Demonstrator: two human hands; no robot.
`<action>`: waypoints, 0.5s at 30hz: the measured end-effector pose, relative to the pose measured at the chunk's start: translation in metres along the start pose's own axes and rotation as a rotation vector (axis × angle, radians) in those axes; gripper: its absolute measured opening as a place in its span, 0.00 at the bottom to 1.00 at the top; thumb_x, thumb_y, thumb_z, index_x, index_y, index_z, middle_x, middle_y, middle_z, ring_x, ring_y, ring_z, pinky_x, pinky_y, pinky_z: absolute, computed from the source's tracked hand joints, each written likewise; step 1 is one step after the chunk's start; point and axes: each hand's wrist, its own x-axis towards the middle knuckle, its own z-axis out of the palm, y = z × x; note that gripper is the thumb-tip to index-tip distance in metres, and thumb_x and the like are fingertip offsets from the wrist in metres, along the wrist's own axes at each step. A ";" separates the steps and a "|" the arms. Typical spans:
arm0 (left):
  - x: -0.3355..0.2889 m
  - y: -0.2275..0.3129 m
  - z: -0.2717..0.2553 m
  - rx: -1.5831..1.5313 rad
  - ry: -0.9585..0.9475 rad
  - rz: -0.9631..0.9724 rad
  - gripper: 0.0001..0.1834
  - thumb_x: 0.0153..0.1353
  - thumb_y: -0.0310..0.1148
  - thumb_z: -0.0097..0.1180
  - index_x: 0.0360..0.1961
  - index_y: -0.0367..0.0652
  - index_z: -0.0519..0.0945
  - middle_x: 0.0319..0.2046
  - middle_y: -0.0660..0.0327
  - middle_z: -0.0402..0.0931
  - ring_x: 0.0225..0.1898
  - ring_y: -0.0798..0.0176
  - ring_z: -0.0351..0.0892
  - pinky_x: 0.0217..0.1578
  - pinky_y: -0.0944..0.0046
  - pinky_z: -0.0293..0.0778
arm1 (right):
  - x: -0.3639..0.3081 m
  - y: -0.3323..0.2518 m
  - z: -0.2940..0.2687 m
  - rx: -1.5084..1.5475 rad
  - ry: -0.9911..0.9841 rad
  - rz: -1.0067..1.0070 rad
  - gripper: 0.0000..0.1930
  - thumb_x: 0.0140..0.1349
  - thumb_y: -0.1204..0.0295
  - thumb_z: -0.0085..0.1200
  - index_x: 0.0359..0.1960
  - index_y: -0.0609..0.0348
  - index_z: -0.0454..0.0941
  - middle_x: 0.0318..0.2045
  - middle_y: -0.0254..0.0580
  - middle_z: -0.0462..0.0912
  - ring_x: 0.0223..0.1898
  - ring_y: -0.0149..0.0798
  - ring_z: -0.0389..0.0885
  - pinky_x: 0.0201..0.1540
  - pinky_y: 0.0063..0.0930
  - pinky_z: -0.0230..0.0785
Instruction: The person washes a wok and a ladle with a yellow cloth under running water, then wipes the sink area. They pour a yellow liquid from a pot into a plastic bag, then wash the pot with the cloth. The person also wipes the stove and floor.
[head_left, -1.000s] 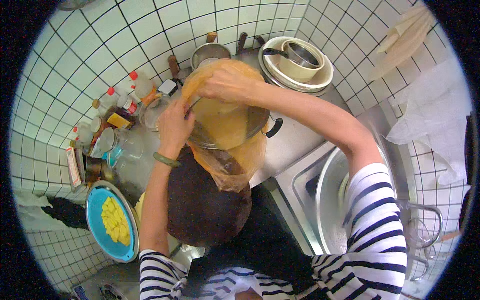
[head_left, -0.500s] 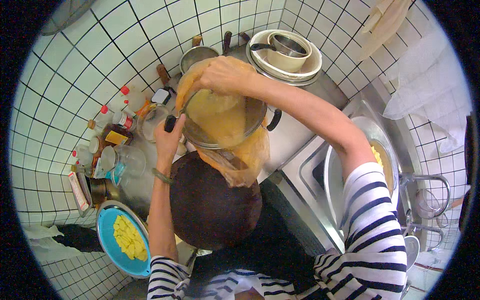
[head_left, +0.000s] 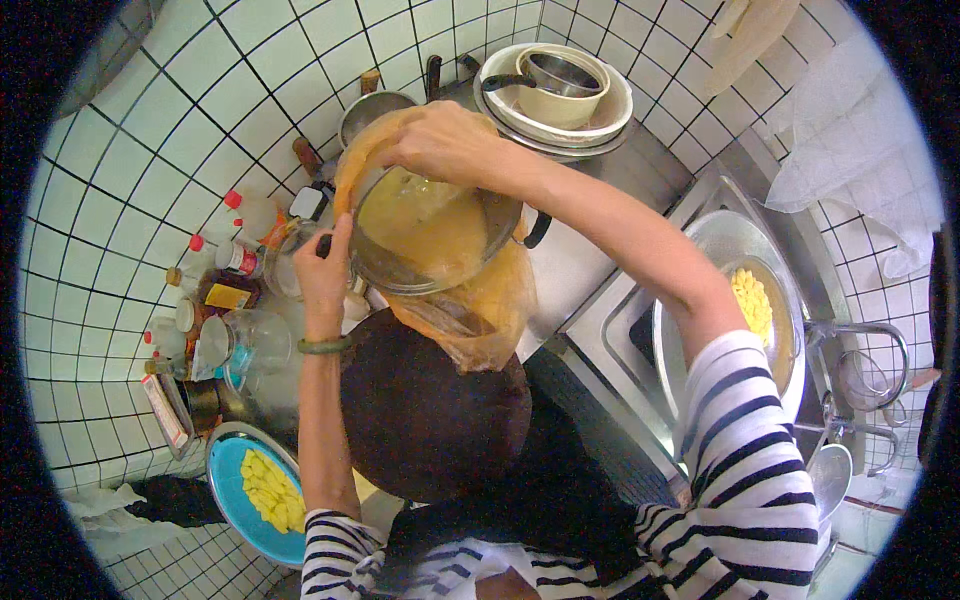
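Note:
A metal pot (head_left: 425, 235) with black handles is in front of me, pale yellow cloudy contents showing inside it. My left hand (head_left: 325, 270) is closed around its left handle. At the pot's far side, my right hand (head_left: 435, 145) grips a thin orange plastic bag (head_left: 365, 150). The bag runs along the far left rim and hangs in crumpled folds below the near rim. The right handle (head_left: 538, 230) is free. Beneath the bag's near end lies a large dark brown round disc (head_left: 435, 410).
Bottles and jars (head_left: 230, 290) crowd the left wall. A blue basin (head_left: 235, 490) of yellow pieces stands lower left. Stacked white basins (head_left: 615, 120) stand at the far right. In the sink area, a metal basin (head_left: 725, 235) holds yellow pieces beside the faucet (head_left: 890, 370).
The view has shifted slightly. Both hands keep their holds on the pot's handle and the bag, and the pale contents show more clearly.

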 end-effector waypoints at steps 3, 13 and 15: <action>-0.008 -0.004 0.004 -0.129 0.010 -0.141 0.19 0.60 0.43 0.59 0.21 0.37 0.77 0.14 0.73 0.65 0.17 0.79 0.58 0.18 0.73 0.52 | -0.025 -0.007 -0.004 0.159 0.262 0.086 0.19 0.55 0.72 0.54 0.50 0.43 0.76 0.40 0.43 0.81 0.42 0.44 0.80 0.40 0.34 0.75; -0.014 0.018 -0.002 -0.109 -0.036 -0.167 0.15 0.63 0.41 0.55 0.24 0.43 0.74 0.14 0.74 0.62 0.14 0.80 0.54 0.14 0.75 0.47 | -0.125 -0.068 0.088 0.803 0.551 0.879 0.17 0.62 0.77 0.44 0.53 0.65 0.72 0.53 0.50 0.75 0.50 0.44 0.77 0.53 0.29 0.67; -0.017 0.023 -0.001 -0.157 -0.037 -0.225 0.13 0.63 0.39 0.54 0.26 0.43 0.73 0.14 0.75 0.58 0.13 0.81 0.52 0.14 0.75 0.45 | -0.124 -0.067 0.101 0.809 0.593 0.930 0.18 0.61 0.76 0.44 0.54 0.66 0.71 0.54 0.52 0.74 0.50 0.46 0.76 0.52 0.28 0.68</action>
